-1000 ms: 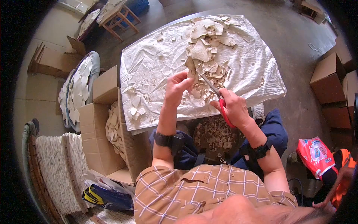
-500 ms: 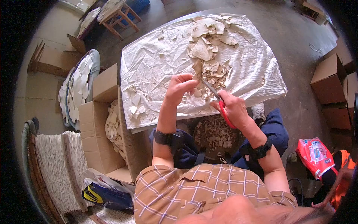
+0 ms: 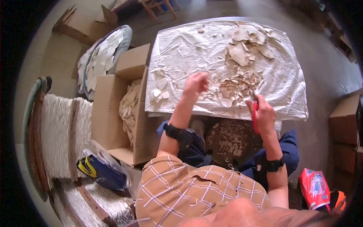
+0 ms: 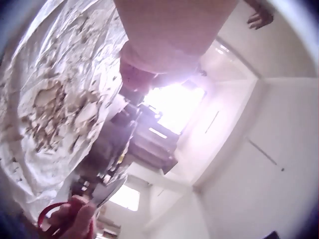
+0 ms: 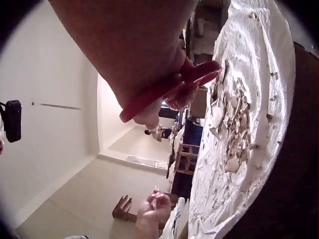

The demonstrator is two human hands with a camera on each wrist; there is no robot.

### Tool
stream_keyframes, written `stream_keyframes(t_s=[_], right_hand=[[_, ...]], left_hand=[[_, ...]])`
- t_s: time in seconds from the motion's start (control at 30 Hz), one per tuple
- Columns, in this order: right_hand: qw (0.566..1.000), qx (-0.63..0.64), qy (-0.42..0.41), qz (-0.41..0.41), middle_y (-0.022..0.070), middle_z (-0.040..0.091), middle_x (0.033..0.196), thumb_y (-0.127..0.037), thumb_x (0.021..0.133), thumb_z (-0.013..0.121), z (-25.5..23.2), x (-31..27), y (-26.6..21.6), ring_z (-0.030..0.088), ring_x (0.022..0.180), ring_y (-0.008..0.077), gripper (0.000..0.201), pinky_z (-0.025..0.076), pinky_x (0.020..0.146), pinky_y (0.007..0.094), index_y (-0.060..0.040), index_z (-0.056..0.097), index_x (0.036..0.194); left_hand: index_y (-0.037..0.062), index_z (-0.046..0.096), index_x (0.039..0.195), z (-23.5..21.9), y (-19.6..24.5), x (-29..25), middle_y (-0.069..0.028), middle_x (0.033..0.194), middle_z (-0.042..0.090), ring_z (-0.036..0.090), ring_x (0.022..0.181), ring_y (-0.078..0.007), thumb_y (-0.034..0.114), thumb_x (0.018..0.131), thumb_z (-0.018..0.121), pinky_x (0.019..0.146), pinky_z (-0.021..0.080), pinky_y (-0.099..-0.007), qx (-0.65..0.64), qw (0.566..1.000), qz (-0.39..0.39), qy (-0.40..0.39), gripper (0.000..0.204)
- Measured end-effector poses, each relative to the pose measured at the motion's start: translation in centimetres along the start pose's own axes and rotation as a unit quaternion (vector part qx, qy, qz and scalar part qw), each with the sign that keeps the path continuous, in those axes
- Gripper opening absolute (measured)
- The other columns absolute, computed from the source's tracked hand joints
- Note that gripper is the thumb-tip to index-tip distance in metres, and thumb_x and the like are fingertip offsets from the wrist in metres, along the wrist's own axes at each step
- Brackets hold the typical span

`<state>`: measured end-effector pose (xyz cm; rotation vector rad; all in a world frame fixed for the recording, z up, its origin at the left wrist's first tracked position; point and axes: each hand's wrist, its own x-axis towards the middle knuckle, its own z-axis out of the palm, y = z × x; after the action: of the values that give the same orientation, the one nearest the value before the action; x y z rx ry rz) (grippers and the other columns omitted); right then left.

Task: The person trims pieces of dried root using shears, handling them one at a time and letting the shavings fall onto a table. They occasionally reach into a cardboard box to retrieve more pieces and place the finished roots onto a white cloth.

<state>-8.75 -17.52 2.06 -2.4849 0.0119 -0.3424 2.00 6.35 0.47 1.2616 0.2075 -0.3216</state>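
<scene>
My right hand [image 3: 266, 115] grips red-handled scissors [image 3: 255, 118] by the front right of the cloth-covered table [image 3: 189, 49]; their handle [image 5: 149, 97] crosses the palm in the right wrist view. The left wrist view catches a blade [image 4: 110, 191] pointing away from that hand. My left hand [image 3: 196, 82] is blurred above the cloth, left of the broken brown bits [image 3: 236, 87], its fingers bent inward; whether a piece is between them cannot be made out, nor in the right wrist view, where the hand [image 5: 154, 211] is small. Larger pale flakes [image 3: 239, 54] lie farther back.
A cardboard box [image 3: 104, 113] of pale pieces stands against the table's left side. Small white pieces [image 3: 157, 92] lie at the cloth's left edge. Beyond the box is a round tray of white flakes [image 3: 102, 62]. Cartons [image 3: 344, 117] stand at far right.
The head view has turned, shifting the table rightward. My left hand has drawn away from the scissors and the brown bits, toward the left. The piece it pinched earlier is no longer distinguishable. My right hand keeps the scissors.
</scene>
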Motion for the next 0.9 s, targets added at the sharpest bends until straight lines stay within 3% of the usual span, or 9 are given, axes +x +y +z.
stream_keyframes(t_s=[0.1, 0.17, 0.23, 0.33, 0.47, 0.5, 0.57, 0.73, 0.9], right_hand=[[0.999, 0.02, 0.019, 0.027, 0.0143, 0.058, 0.066, -0.043, 0.081, 0.055, -0.7, 0.0, 0.3, 0.057, 0.059, 0.0339, 0.037, 0.042, 0.051, 0.0407, -0.0063, 0.051, 0.086], [0.995, 0.067, 0.037, 0.061, 0.0126, 0.054, 0.059, -0.042, 0.082, 0.055, -2.0, 0.1, 0.5, 0.055, 0.053, 0.0294, 0.037, 0.041, 0.05, 0.0377, -0.0047, 0.051, 0.086], [0.981, 0.14, 0.039, 0.125, 0.0105, 0.051, 0.056, -0.041, 0.082, 0.055, -2.8, 0.3, 1.0, 0.054, 0.052, 0.0249, 0.037, 0.041, 0.05, 0.0365, -0.0042, 0.051, 0.087], [0.944, 0.272, 0.06, 0.179, 0.0028, 0.044, 0.051, -0.039, 0.084, 0.056, -3.3, 0.5, 1.7, 0.048, 0.046, 0.0108, 0.035, 0.038, 0.044, 0.0291, -0.0035, 0.053, 0.088], [0.877, 0.426, 0.046, 0.217, -0.0026, 0.044, 0.052, -0.041, 0.084, 0.054, -3.9, 0.6, 0.9, 0.04, 0.037, 0.0034, 0.036, 0.03, 0.033, 0.0178, -0.0048, 0.053, 0.087], [0.868, 0.441, 0.037, 0.224, -0.0023, 0.044, 0.052, -0.041, 0.084, 0.055, -3.9, 0.5, 1.0, 0.041, 0.037, 0.0037, 0.037, 0.031, 0.033, 0.0182, -0.0048, 0.052, 0.088], [0.865, 0.449, 0.026, 0.222, -0.0023, 0.044, 0.052, -0.043, 0.083, 0.056, -3.9, 0.4, 1.4, 0.041, 0.038, 0.0042, 0.038, 0.032, 0.034, 0.0188, -0.005, 0.052, 0.088], [0.861, 0.45, 0.024, 0.236, -0.0028, 0.045, 0.052, -0.043, 0.083, 0.055, -5.0, 0.1, 1.5, 0.041, 0.039, 0.0039, 0.039, 0.033, 0.035, 0.0192, -0.0044, 0.052, 0.088], [0.862, 0.455, 0.037, 0.219, -0.0021, 0.045, 0.052, -0.04, 0.083, 0.056, -5.2, 0.0, 1.4, 0.042, 0.04, 0.0042, 0.037, 0.034, 0.036, 0.02, -0.0034, 0.053, 0.088]], left_hand=[[0.0078, 0.057, 0.082, -10.0, 1.2, 2.3, -0.003, 0.063, 0.056, 0.05, 0.048, -0.0098, 0.018, 0.084, 0.052, 0.048, 0.046, -0.0242, -0.237, 0.933, 0.178, 0.202, 0.012], [0.0077, 0.056, 0.087, -8.9, 4.5, -0.7, -0.0035, 0.078, 0.059, 0.051, 0.052, -0.0104, 0.021, 0.083, 0.053, 0.058, 0.048, -0.0245, -0.282, 0.881, 0.151, 0.348, 0.015], [0.0041, 0.057, 0.09, -12.3, 1.3, 4.2, -0.0061, 0.073, 0.061, 0.055, 0.056, -0.0126, 0.019, 0.085, 0.05, 0.051, 0.049, -0.0268, -0.25, 0.903, 0.175, 0.302, 0.017], [0.0044, 0.054, 0.104, -4.4, -1.5, 5.3, -0.005, 0.079, 0.061, 0.057, 0.061, -0.012, 0.009, 0.079, 0.057, 0.048, 0.048, -0.0242, 0.016, 0.982, 0.146, 0.121, 0.025], [0.0035, 0.06, 0.098, 4.8, -6.2, 8.0, -0.007, 0.084, 0.062, 0.061, 0.075, -0.0201, 0.029, 0.076, 0.064, 0.06, 0.048, -0.0298, 0.377, 0.906, 0.183, -0.062, 0.034], [0.0035, 0.06, 0.098, 6.3, -7.1, 8.8, -0.007, 0.084, 0.062, 0.061, 0.075, -0.0201, 0.029, 0.076, 0.064, 0.06, 0.048, -0.0298, 0.376, 0.906, 0.184, -0.068, 0.034], [0.0058, 0.059, 0.091, 8.3, -8.9, 10.4, -0.0098, 0.087, 0.06, 0.058, 0.078, -0.0236, 0.036, 0.068, 0.069, 0.067, 0.047, -0.0349, 0.579, 0.771, 0.256, 0.065, 0.039], [0.0075, 0.059, 0.083, 10.1, -9.4, 11.3, -0.0106, 0.086, 0.06, 0.058, 0.083, -0.0257, 0.041, 0.057, 0.075, 0.072, 0.046, -0.0369, 0.616, 0.757, 0.196, 0.093, 0.045], [0.006, 0.06, 0.078, 9.6, -9.0, 11.7, -0.0096, 0.076, 0.062, 0.06, 0.07, -0.0236, 0.028, 0.055, 0.074, 0.067, 0.048, -0.0333, 0.547, 0.825, 0.115, 0.083, 0.035]])
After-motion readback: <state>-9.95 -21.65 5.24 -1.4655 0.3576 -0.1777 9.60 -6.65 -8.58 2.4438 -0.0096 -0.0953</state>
